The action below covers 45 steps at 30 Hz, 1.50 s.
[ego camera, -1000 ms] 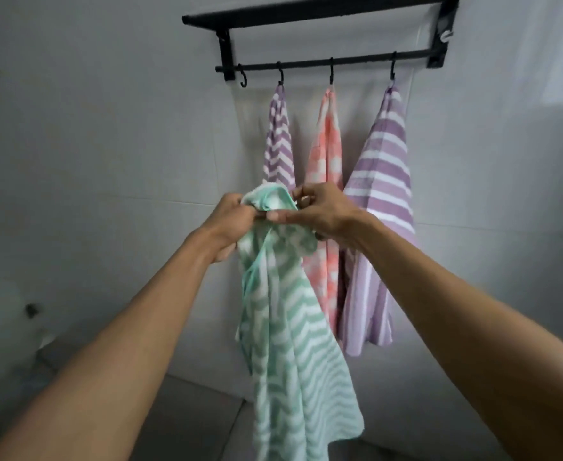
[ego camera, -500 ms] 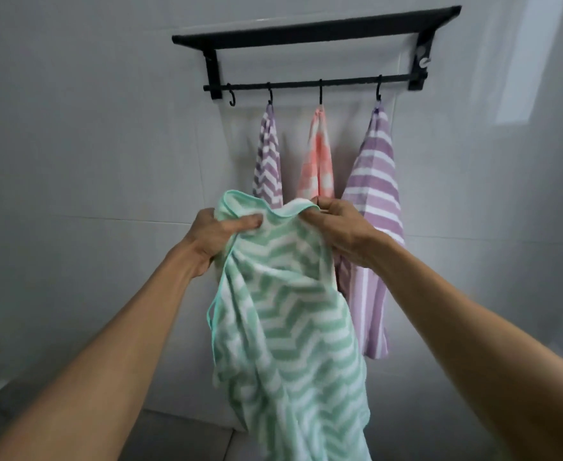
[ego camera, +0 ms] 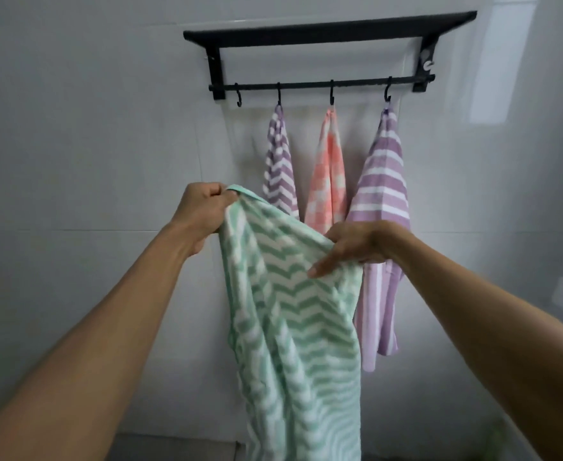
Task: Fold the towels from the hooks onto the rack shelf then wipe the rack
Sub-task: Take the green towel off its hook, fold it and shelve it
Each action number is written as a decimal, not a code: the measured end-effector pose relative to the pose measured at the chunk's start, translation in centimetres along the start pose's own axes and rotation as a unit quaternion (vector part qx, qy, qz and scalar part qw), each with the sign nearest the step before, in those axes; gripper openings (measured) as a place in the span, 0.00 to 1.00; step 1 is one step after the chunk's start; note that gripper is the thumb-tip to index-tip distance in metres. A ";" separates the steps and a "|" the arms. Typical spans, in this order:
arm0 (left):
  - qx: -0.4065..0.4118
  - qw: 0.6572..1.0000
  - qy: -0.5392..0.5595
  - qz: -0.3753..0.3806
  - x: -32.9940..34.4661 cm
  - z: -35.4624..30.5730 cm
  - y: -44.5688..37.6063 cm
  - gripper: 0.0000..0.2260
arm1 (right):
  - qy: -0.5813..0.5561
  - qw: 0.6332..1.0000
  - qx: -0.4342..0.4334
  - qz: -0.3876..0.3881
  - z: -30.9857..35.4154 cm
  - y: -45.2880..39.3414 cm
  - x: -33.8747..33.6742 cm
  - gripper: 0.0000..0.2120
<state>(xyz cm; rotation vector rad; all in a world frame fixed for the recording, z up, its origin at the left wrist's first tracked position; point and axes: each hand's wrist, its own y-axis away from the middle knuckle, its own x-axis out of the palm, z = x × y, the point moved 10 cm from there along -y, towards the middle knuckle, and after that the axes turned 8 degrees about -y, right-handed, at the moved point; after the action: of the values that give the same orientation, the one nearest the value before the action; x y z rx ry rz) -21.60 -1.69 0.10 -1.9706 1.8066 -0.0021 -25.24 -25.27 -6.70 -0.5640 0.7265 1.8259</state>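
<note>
- Head view, looking forward and a little up at a tiled wall (ego camera: 90, 128), with both bare forearms reaching in from the lower corners.
- The left hand (ego camera: 203, 211) is curled into a fist round the top corner of the green chevron towel (ego camera: 290, 327); the towel's hemmed edge pokes out just to the right of its knuckles.
- The right hand (ego camera: 359, 244) sits lower than the left and pinches the towel's upper edge, thumb lying on the near face of the cloth and the other fingers hidden behind it.
- Between the two hands the towel's top edge slopes down from left hand to right hand, and the rest of the cloth hangs below both hands and runs out of the bottom of the picture.
- Above and beyond the hands a black rack (ego camera: 330, 31) is fixed to the wall, with a flat shelf on top and a rail with four hooks beneath it.
- The empty hook (ego camera: 238, 98) is the leftmost one, above the left hand.
- A purple chevron towel (ego camera: 280, 164) hangs from the second hook, just beyond and above the gap between the hands; its lower end is hidden behind the green towel.
- A pink checked towel (ego camera: 328, 174) hangs from the third hook, directly above the right hand.
- A purple striped towel (ego camera: 383, 181) hangs from the fourth hook, behind and to the right of the right hand, and its lower part drops past that wrist.
</note>
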 end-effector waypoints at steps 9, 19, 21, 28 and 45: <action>-0.035 0.994 -0.087 0.063 -3.2 4.0 -0.9 0.14 | -0.112 0.964 -0.155 -0.185 6.6 -0.4 -3.2 0.15; 0.037 0.984 0.014 0.174 3.2 2.0 0.3 0.05 | 0.206 0.975 -0.006 -0.087 8.5 -0.6 -2.1 0.22; 0.023 0.993 0.054 0.102 1.7 2.2 -0.6 0.07 | 0.274 0.957 0.067 -0.065 4.2 -0.4 -2.1 0.27; -0.031 0.998 0.037 -0.039 -0.8 4.0 -1.9 0.05 | -0.008 0.979 0.022 -0.202 -2.6 2.3 -7.6 0.20; 0.068 0.994 0.048 0.067 9.5 -2.2 1.9 0.06 | -0.304 0.924 -0.181 -0.148 1.2 1.8 -9.3 0.04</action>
<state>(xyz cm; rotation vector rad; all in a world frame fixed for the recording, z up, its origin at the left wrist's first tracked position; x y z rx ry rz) -22.74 -11.44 -1.50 -1.7805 1.9424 -0.1745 -23.75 -30.99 0.82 -0.2846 -0.1161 1.7137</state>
